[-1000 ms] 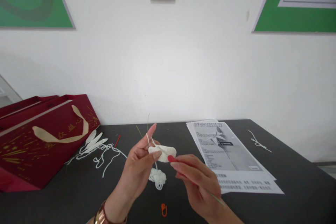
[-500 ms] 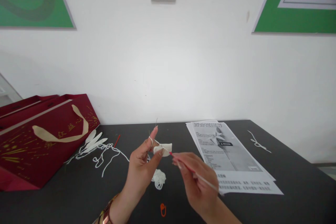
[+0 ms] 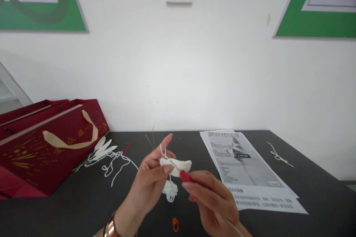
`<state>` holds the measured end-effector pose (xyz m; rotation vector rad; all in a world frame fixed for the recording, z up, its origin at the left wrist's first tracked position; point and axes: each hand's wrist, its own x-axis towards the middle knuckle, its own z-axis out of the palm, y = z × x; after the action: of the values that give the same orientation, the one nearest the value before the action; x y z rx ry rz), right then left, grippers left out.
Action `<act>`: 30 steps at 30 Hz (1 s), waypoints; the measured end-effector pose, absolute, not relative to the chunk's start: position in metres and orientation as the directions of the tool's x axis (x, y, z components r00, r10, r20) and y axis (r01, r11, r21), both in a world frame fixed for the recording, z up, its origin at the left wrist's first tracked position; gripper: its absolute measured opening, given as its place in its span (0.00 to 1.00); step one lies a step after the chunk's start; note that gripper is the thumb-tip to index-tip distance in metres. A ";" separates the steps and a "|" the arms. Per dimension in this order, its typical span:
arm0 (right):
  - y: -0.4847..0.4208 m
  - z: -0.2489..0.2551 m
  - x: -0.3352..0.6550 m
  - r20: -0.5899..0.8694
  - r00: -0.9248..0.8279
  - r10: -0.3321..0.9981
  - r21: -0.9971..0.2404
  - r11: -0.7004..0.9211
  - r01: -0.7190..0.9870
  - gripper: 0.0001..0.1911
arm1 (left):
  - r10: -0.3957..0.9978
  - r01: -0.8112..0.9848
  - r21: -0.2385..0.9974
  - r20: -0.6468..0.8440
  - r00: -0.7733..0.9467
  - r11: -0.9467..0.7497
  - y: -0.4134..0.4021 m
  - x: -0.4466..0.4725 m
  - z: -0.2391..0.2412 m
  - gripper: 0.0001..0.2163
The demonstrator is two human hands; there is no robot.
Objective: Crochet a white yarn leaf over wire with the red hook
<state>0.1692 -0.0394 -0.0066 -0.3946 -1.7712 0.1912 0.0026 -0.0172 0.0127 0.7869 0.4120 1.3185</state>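
I have my left grip clamped on the white crocheted piece above the surface, in the gap between red bag and papers; my right grip is closed around the red-handled hook. The surface's far edge runs along the wall.

the left hand pinches with forefinger raised while the right hand grips nearby.

a: legible text?

b: red bag, lower left: gold characters, including 益 and 心. printed sheet, lower right: heading 百合花图解; smaller lines too blurred.
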 end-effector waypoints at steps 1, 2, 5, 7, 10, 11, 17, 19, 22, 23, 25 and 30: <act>-0.039 -0.009 0.168 0.881 -0.146 0.450 -0.440 0.893 0.096 0.19 | 0.958 -0.690 0.723 0.170 0.232 0.039 -0.017 0.001 0.013 0.27; -0.038 -0.011 0.167 0.840 -0.106 0.532 -0.532 0.846 0.029 0.19 | 0.955 -0.681 0.732 0.180 0.235 0.029 -0.017 -0.001 0.014 0.27; -0.037 -0.017 0.165 0.694 -0.014 0.720 -0.706 0.676 -0.210 0.13 | 0.946 -0.659 0.752 0.199 0.255 0.020 -0.018 -0.006 0.017 0.28; -0.036 -0.018 0.165 0.597 0.013 0.802 -0.752 0.565 -0.341 0.10 | 0.942 -0.654 0.756 0.199 0.270 0.028 -0.019 -0.008 0.019 0.28; -0.036 -0.015 0.166 0.528 0.016 0.849 -0.767 0.485 -0.420 0.08 | 0.936 -0.648 0.760 0.196 0.292 0.043 -0.020 -0.011 0.021 0.28; -0.036 -0.014 0.166 0.527 0.020 0.850 -0.763 0.483 -0.430 0.08 | 0.935 -0.645 0.763 0.196 0.295 0.044 -0.020 -0.011 0.022 0.28; -0.037 -0.006 0.170 0.595 0.014 0.803 -0.729 0.547 -0.411 0.08 | 0.931 -0.644 0.763 0.199 0.307 0.049 -0.021 -0.012 0.024 0.27; -0.037 -0.005 0.173 0.627 -0.006 0.779 -0.726 0.581 -0.368 0.08 | 0.927 -0.645 0.762 0.196 0.319 0.061 -0.022 -0.013 0.024 0.28; -0.038 -0.004 0.178 0.673 -0.032 0.739 -0.711 0.635 -0.302 0.09 | 0.920 -0.647 0.757 0.181 0.347 0.095 -0.022 -0.014 0.024 0.28; -0.038 -0.003 0.180 0.688 -0.041 0.724 -0.704 0.653 -0.280 0.09 | 0.918 -0.650 0.752 0.172 0.357 0.111 -0.022 -0.015 0.025 0.28; -0.039 -0.001 0.184 0.709 -0.064 0.702 -0.693 0.678 -0.244 0.09 | 0.910 -0.660 0.736 0.156 0.384 0.152 -0.021 -0.015 0.025 0.27; -0.038 0.004 0.192 0.699 -0.132 0.703 -0.712 0.666 -0.222 0.08 | 0.865 -0.677 0.687 0.143 0.481 0.263 -0.017 -0.017 0.023 0.28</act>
<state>0.1918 -0.0378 0.0038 -0.4187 -1.5038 0.8359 -0.0172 -0.0170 0.0232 0.7676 0.2850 1.0620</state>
